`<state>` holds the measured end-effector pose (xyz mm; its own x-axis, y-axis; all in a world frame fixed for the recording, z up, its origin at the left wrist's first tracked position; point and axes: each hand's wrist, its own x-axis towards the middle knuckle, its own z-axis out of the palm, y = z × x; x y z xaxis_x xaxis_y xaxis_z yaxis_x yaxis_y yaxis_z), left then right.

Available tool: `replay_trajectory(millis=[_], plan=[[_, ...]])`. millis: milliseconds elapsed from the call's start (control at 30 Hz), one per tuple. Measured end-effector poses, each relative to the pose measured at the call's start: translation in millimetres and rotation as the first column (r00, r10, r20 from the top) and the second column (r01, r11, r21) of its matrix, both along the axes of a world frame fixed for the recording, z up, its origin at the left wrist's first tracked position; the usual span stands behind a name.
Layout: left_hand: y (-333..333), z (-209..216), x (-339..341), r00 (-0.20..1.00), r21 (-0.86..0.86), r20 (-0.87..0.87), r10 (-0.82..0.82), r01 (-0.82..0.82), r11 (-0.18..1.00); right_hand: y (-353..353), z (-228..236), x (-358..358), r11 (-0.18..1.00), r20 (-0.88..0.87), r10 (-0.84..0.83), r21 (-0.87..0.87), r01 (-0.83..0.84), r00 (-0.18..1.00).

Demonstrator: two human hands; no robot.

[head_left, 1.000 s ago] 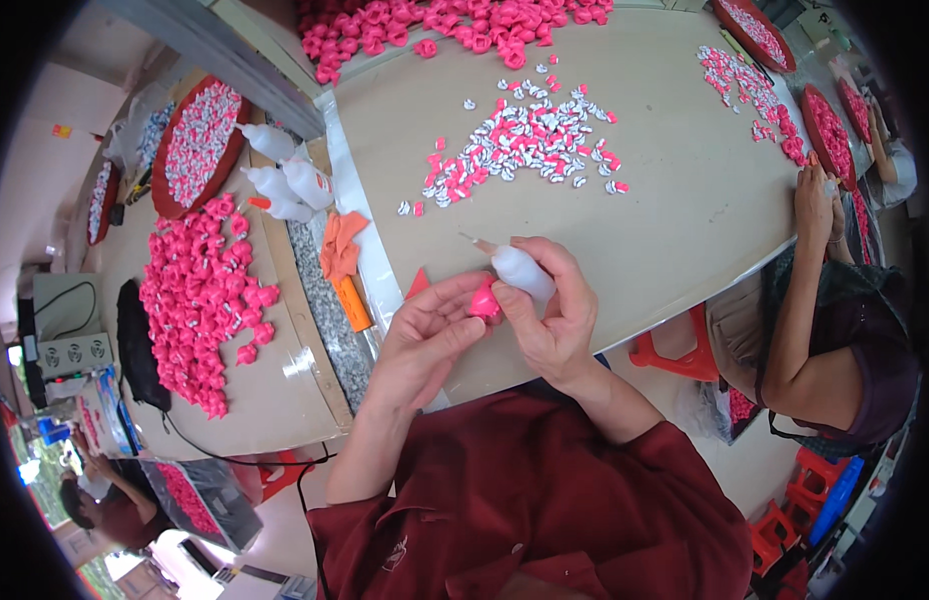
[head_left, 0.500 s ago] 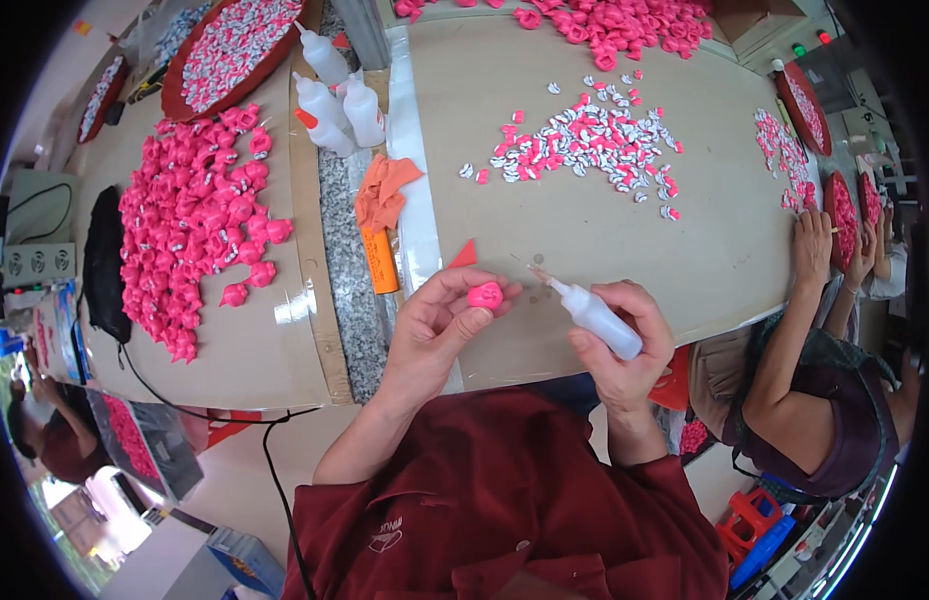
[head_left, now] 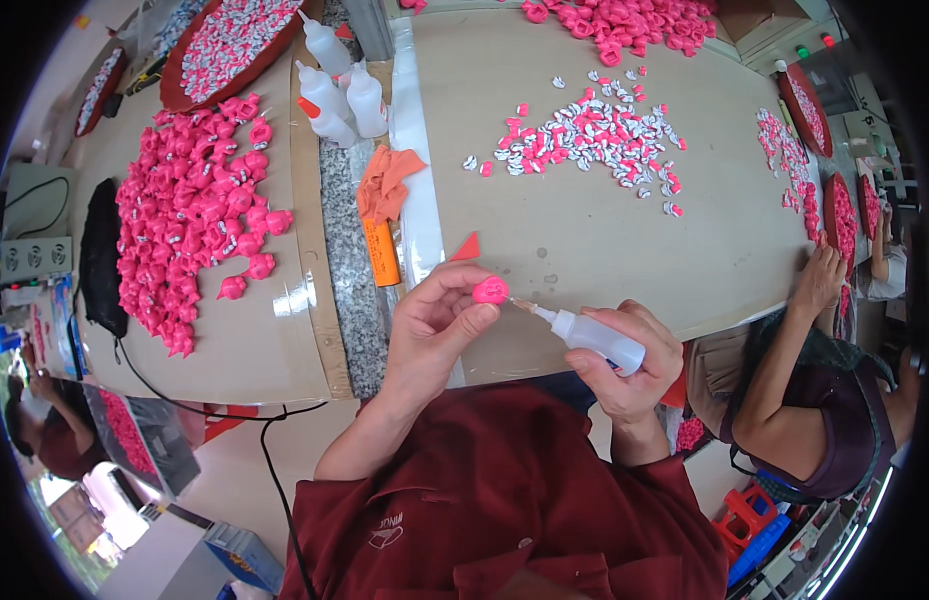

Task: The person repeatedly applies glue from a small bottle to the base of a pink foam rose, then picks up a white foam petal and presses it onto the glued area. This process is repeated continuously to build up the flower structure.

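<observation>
Between the thumb and fingers of my left hand [head_left: 433, 318] is a small pink moulded piece [head_left: 492, 290], rounded, with a marked face turned up. My right hand [head_left: 635, 360] grips a translucent white squeeze bottle [head_left: 597, 340] lying on its side in the palm. Its thin nozzle points left, with the tip at or very close to the pink piece; actual contact is too small to tell. Beyond my hands lies a scatter of small pink and white pieces [head_left: 585, 140] on the table. A red triangular scrap [head_left: 467, 247] lies just past my left hand.
Pink moulded pieces [head_left: 190, 210] are heaped at the left. Several squeeze bottles [head_left: 367, 102] stand beside an orange cloth [head_left: 388, 180] and an orange tube [head_left: 382, 255]. Another pink heap [head_left: 635, 28] lies at the far edge. A co-worker's arm [head_left: 775, 370] reaches onto the table at right.
The bottle's nozzle has come down and left to the pink piece, the bottle now lying flatter. My left hand has barely moved. The co-worker's hand at right has drawn nearer.
</observation>
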<state>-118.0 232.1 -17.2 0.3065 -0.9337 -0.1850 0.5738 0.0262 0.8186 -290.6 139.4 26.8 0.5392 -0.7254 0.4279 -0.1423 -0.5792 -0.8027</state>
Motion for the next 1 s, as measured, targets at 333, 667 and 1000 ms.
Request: replay_trajectory(millis=[333, 667, 1000], plan=[[-0.6, 0.7, -0.6, 1.000, 0.005, -0.001, 0.006, -0.006, 1.000, 0.8, -1.1, 1.4, 0.999, -0.048, -0.022, 0.027, 0.023, 0.999], [-0.9, -0.4, -0.4, 0.999, 0.000, 0.030, 0.011, -0.011, 1.000, -1.3, 5.6, -1.3, 0.998, -0.056, -0.007, 0.063, 0.010, 0.998], [-1.6, 1.7, -0.7, 0.999, 0.002, 0.029, 0.018, -0.018, 1.000, -1.9, 5.9, -2.1, 0.998, -0.076, -0.037, 0.051, 0.041, 0.996]])
